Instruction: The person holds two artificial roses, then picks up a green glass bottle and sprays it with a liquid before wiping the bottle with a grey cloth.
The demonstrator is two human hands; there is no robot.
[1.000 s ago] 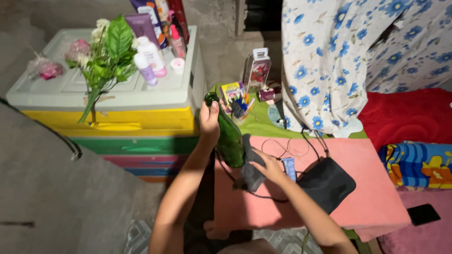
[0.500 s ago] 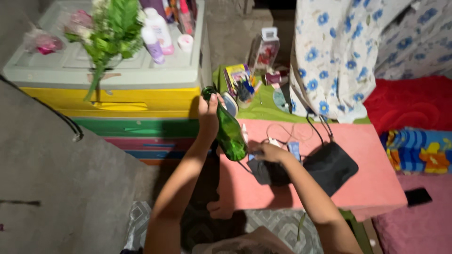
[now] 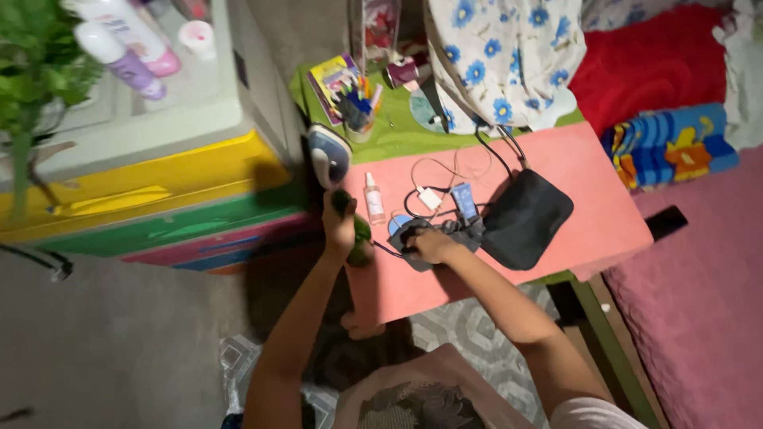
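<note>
- The pink table carried nearly everything, and its right edge met a pink bedcover.
- A stack of coloured drawers, yellow over green, stood close off the table's left edge, with lotion bottles on top and a leafy plant at the far left.
- A blue-flowered white cloth hung over the far edge, above a green mat.
- A red blanket and a blue patterned cushion lay beyond the far right corner.
- A black pouch sat mid-table, its strap running toward the far edge and crowding the right hand's space.
- A clothes iron stood at the far left corner, just beyond the left hand.
- The left hand was at the left edge, its grip clamped on a green bottle that leaned over that edge.
- The right hand rested near mid-table, fingers curled down on a grey cloth, pressed beside the pouch.
- A pen cup stood on the green mat.
- A small spray bottle lay between the two hands.
- A white charger with its cable and a small blue tube lay just beyond the right hand.
</note>
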